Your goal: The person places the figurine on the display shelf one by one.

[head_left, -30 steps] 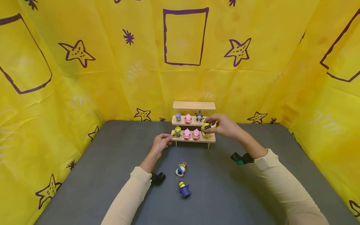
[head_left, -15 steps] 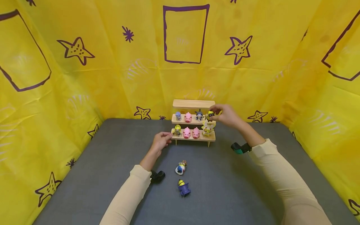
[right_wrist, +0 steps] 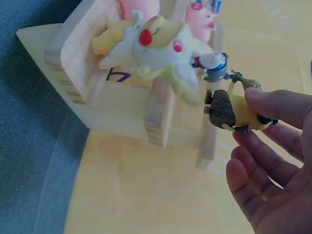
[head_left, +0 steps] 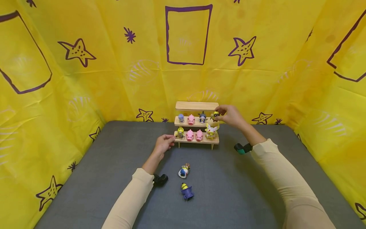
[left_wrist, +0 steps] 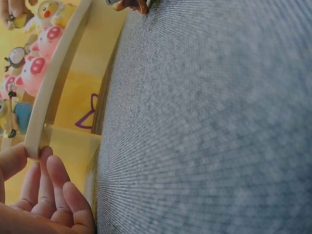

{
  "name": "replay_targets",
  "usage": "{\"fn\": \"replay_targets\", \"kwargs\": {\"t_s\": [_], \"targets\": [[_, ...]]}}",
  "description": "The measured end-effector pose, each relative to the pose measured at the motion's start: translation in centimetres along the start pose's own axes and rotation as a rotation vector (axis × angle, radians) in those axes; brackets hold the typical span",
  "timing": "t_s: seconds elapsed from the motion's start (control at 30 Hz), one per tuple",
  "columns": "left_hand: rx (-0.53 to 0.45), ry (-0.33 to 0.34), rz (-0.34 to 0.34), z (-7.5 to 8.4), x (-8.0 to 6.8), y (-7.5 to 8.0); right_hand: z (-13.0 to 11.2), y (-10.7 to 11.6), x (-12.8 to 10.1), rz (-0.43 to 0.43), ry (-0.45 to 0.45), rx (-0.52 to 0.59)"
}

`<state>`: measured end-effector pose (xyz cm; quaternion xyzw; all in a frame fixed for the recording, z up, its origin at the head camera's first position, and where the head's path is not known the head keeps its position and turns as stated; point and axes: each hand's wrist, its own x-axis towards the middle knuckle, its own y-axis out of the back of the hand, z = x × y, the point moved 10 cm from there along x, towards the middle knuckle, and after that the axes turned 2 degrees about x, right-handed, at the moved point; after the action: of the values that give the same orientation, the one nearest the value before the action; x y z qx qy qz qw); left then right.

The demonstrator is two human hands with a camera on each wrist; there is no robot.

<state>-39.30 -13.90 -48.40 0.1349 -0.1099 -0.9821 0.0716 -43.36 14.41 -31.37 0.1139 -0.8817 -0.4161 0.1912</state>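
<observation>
A three-step wooden display rack [head_left: 197, 105] stands at the back of the table. My right hand [head_left: 232, 117] pinches a yellow minion figurine [right_wrist: 239, 111] with a brown shaggy skirt between thumb and fingers, at the right end of the middle step. Below it, a white-and-yellow eared figurine [head_left: 211, 131] occupies the right end of the lowest step. My left hand [head_left: 164, 143] grips that step's left end between thumb and fingers, beside another minion figurine [head_left: 180, 132]. Two pink pigs [head_left: 190, 135] fill the space between. On the middle step are a blue figurine [head_left: 181, 118], a pink pig [head_left: 191, 119] and a dark-grey figurine [head_left: 202, 117].
In front of the rack, two figurines lie on the grey tabletop [head_left: 243, 190]: a white, blue and yellow one [head_left: 184, 170], and nearer, a minion in purple [head_left: 187, 191]. A yellow patterned cloth [head_left: 114, 63] encloses the back and sides.
My right hand has lifted the skirted minion from in front of the white-and-yellow figurine, up and back to the middle step's right end. My left hand has kept its hold on the rack.
</observation>
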Motion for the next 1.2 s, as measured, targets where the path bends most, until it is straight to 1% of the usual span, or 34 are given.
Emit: {"fn": "replay_targets", "kwargs": {"t_s": [0.23, 0.5, 0.73, 0.87, 1.2], "targets": [[0.002, -0.003, -0.003, 0.0, 0.0, 0.0, 0.9, -0.3, 0.4, 0.02, -0.015, -0.006], [-0.002, -0.007, -0.003, 0.0, -0.1, 0.0, 2.0, -1.2, 0.7, 0.023, -0.044, -0.001], [-0.003, -0.009, -0.009, 0.1, -0.1, 0.0, 3.0, -2.0, 0.8, 0.011, -0.098, 0.006], [-0.006, -0.008, -0.011, 0.1, -0.1, 0.0, 3.2, -2.1, 0.8, -0.003, -0.12, 0.014], [-0.014, -0.013, -0.016, 0.1, -0.2, 0.0, 3.2, -2.1, 0.5, -0.013, -0.123, 0.032]]}}
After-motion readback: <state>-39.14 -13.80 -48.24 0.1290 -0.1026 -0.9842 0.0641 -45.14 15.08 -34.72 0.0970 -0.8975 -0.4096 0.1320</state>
